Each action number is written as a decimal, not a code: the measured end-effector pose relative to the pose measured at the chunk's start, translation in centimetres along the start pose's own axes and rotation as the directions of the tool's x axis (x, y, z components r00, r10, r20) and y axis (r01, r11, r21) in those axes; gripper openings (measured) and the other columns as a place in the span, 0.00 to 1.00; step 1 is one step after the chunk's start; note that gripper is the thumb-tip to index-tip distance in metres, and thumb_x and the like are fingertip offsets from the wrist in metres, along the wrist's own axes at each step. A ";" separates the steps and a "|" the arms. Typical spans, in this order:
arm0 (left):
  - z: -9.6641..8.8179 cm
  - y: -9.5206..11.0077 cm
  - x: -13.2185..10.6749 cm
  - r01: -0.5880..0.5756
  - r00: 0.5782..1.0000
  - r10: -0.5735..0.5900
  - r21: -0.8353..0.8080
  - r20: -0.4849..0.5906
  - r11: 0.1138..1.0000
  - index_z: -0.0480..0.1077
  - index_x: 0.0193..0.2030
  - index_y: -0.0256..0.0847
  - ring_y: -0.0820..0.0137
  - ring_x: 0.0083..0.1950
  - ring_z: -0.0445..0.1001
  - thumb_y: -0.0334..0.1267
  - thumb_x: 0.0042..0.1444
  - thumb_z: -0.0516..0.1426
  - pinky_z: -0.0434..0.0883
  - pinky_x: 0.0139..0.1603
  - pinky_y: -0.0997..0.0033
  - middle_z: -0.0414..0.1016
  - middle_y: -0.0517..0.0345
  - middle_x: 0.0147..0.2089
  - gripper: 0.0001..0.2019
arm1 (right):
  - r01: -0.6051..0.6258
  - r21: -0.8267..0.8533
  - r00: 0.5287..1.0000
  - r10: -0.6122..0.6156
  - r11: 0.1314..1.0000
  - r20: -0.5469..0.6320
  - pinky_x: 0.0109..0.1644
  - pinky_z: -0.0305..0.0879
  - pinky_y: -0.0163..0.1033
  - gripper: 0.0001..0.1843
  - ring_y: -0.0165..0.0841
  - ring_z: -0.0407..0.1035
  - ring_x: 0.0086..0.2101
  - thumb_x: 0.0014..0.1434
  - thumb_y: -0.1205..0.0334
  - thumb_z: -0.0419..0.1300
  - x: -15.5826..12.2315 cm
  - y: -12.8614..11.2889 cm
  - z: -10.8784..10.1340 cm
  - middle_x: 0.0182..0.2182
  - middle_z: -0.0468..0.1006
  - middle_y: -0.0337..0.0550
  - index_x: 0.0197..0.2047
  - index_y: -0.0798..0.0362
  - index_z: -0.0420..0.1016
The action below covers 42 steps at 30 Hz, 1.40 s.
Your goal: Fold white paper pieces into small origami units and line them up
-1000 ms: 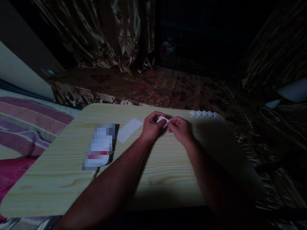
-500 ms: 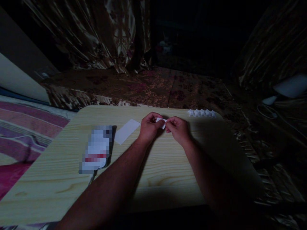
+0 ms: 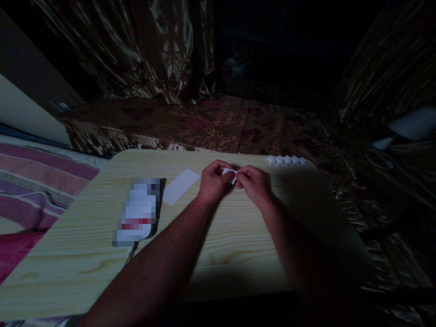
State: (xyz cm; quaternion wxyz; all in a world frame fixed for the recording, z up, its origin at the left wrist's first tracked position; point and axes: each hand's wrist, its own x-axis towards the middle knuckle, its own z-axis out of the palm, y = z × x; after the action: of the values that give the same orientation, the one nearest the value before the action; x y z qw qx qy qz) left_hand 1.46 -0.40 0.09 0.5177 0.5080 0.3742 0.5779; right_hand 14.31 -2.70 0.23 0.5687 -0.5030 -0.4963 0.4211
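Note:
Between my hands is a small piece of white paper point(image 3: 230, 172), partly hidden by the fingers. My left hand point(image 3: 214, 181) pinches it from the left, its thumb lying across the near face. From the other side, the fingertips of my right hand point(image 3: 252, 183) close on the paper's right edge. Left of my left hand, a flat white paper sheet point(image 3: 181, 186) lies at a slant on the table. Several small white folded paper stars point(image 3: 287, 161) sit in a row by the table's far right edge.
The light wooden table point(image 3: 238, 245) also carries a blurred-out, phone-like object point(image 3: 138, 211) at the left, with a cable from its lower end. Beyond stand a patterned cloth-covered ledge point(image 3: 204, 120) and curtains point(image 3: 163, 50). A lamp point(image 3: 413, 123) is at the right, striped bedding point(image 3: 30, 181) at the left.
Both hands stay almost in place with the paper between them. The left hand and the paper have shifted very slightly to the right.

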 end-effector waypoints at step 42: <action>0.1 -0.2 0.2 0.063 0.997 -0.056 -0.141 0.054 0.988 0.64 0.37 0.40 0.76 0.24 0.68 0.31 0.41 0.63 0.66 0.27 0.75 0.73 0.63 0.28 0.16 | 0.059 -0.096 0.998 -0.058 0.994 0.019 0.23 0.56 0.32 0.04 0.25 0.60 0.18 0.48 0.62 0.59 -0.1 -0.2 -0.2 0.16 0.68 0.32 0.25 0.53 0.69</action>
State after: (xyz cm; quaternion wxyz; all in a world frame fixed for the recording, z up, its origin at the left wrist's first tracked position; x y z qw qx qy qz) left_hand 1.58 -0.13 0.01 0.5787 0.4725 0.3339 0.5747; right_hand 14.45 -2.83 0.39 0.5518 -0.5118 -0.5351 0.3837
